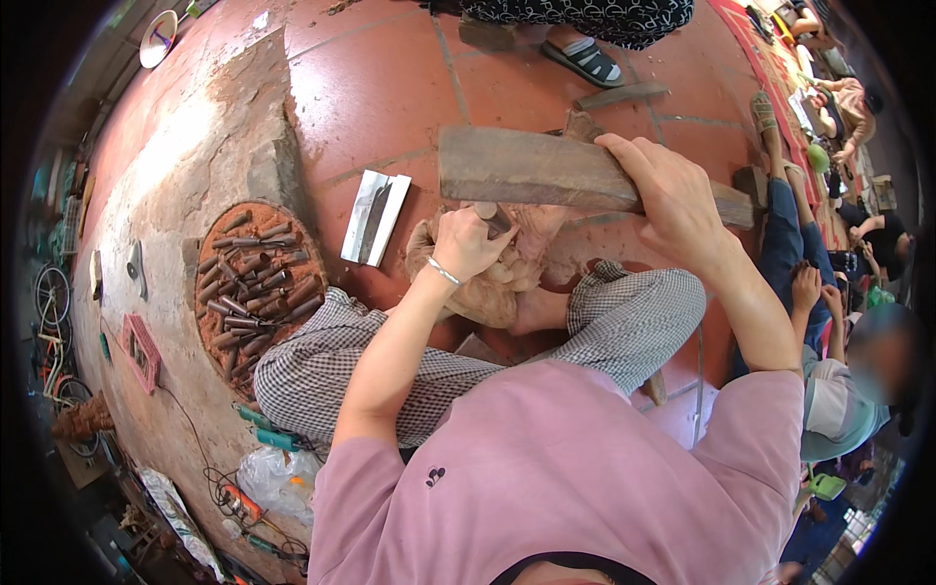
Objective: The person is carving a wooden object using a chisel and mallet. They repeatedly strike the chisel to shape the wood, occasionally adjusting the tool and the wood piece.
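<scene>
My right hand (675, 200) is wrapped round the handle of a flat wooden mallet (531, 171). The mallet's broad head is raised and points left, above my left hand (466, 249). That left hand, with a metal bangle at the wrist, is closed on a chisel (491, 214). Only the chisel's round handle end shows; its blade is hidden. Below it lies a pale brown wood carving (487, 292) with rounded, carved forms, between my bare feet and crossed legs. The mallet and my hands cover part of the carving.
To the left, a round bed of reddish sawdust (277, 216) bears several dark-handled chisels (255, 292). A dark sharpening stone (370, 214) rests on white paper or card. Another person's sandalled foot (585, 63) is ahead; more people sit at right. Cords and plastic bags (283, 483) lie lower left.
</scene>
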Tool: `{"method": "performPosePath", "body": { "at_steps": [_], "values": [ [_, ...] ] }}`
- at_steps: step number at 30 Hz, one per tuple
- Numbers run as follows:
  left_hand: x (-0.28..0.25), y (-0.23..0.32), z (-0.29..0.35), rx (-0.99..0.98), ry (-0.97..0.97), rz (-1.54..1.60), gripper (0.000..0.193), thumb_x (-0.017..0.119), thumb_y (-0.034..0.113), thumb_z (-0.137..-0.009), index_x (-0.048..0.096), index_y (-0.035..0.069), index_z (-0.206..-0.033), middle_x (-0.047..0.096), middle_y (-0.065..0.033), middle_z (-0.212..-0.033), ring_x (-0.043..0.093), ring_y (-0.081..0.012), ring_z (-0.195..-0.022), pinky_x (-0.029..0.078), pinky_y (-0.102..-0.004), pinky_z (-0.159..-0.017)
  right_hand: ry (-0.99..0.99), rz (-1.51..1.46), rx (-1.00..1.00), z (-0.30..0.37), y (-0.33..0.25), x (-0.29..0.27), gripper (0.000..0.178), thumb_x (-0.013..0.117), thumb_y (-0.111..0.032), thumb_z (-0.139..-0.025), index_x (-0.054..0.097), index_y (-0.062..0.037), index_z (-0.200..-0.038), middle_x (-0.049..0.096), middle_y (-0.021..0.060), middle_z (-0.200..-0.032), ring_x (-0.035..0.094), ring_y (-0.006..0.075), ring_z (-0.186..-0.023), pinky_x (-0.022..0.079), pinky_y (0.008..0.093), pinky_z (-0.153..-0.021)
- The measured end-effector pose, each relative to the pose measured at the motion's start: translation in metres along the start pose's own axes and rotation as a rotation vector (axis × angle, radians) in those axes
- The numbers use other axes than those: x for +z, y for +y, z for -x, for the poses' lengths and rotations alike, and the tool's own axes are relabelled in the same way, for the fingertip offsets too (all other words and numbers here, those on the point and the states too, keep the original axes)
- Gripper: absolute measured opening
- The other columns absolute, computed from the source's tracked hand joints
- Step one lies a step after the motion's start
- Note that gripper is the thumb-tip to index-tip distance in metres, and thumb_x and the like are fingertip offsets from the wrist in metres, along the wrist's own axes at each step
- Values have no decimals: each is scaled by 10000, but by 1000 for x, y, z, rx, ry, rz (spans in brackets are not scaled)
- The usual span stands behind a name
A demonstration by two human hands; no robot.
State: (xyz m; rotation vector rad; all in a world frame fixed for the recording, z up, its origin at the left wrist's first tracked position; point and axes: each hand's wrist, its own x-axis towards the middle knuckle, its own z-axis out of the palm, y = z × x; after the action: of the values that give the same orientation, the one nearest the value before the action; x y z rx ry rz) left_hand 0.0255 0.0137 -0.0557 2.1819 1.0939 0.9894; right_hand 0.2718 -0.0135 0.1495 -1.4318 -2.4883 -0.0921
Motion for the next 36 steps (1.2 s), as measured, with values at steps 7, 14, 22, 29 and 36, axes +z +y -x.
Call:
{"method": "performPosePath", "body": {
  "at_steps": [7, 14, 22, 29, 36],
  "values": [
    [-4, 8, -4, 23, 39, 17, 180, 809, 140, -722, 714, 29, -827, 699, -88, -732, 685, -236, -627, 530, -333, -586, -29, 26, 9, 7, -2, -1, 697, 739, -13, -595, 536, -100, -1256, 570, 80, -887, 600, 287, -816, 479, 403, -693],
    [-4, 14, -3, -37, 27, 41, 198, 811, 162, -729, 709, 31, -837, 705, -82, -745, 683, -235, -627, 529, -335, -580, -13, -27, 58, 11, -4, 5, 650, 716, -38, -623, 542, -110, -1246, 568, 66, -882, 597, 277, -815, 470, 410, -691],
    [-4, 9, -1, -96, 10, 82, 189, 802, 94, -724, 676, 28, -849, 705, -85, -790, 681, -192, -679, 518, -313, -601, 19, -124, 78, 9, -2, 2, 631, 720, -30, -627, 546, -93, -1230, 623, 90, -950, 622, 320, -896, 489, 408, -729],
    [-7, 8, -3, -129, -17, 161, 181, 752, 216, -777, 674, 58, -822, 661, -117, -657, 665, -329, -640, 521, -406, -579, 77, -173, 65, 3, -1, 1, 645, 738, -37, -629, 544, -94, -1242, 650, 98, -1008, 632, 327, -955, 499, 409, -758],
    [-4, 14, -3, 32, 61, -43, 199, 823, 152, -708, 700, 63, -835, 694, -64, -721, 672, -238, -621, 524, -326, -585, 15, 113, 0, 5, 2, 5, 672, 747, -71, -617, 554, -108, -1259, 564, 63, -873, 594, 281, -814, 478, 401, -708]
  ]
}}
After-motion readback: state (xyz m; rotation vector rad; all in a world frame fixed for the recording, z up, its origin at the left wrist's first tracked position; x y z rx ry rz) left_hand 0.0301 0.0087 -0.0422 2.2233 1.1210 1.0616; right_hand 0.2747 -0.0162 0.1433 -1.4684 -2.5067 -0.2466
